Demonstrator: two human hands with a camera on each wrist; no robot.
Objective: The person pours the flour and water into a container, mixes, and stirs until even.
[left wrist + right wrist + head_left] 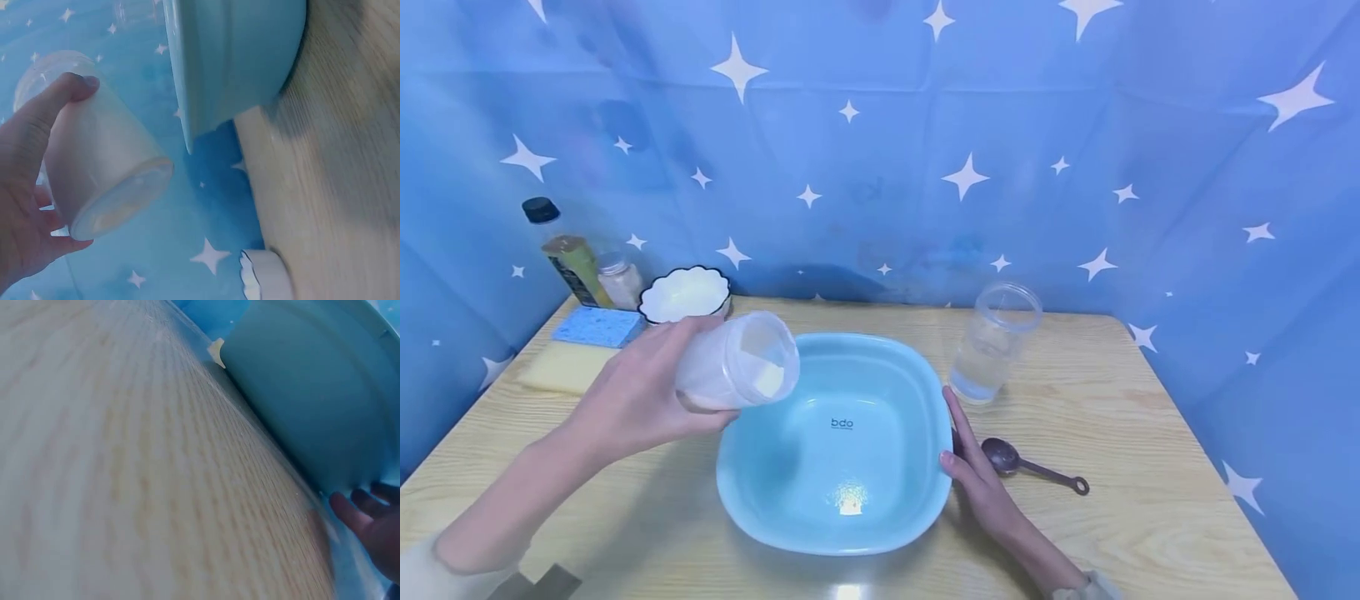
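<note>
Steadying the light-blue basin [842, 450] on the wooden table [1150, 517], the right hand [977, 467] lays straight fingers against its rim, while the left hand [640, 392] grips a tilted jar of white powder [737, 360], mouth over the bowl's edge, apparently to pour.

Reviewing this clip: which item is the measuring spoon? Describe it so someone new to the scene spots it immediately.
Start at the big light-blue basin in the middle of the wooden table. Just off its right rim, beyond the right hand resting there, lies the spoon. It is small, dark and flat on the wood, unlike the upright clear jar behind it.
</note>
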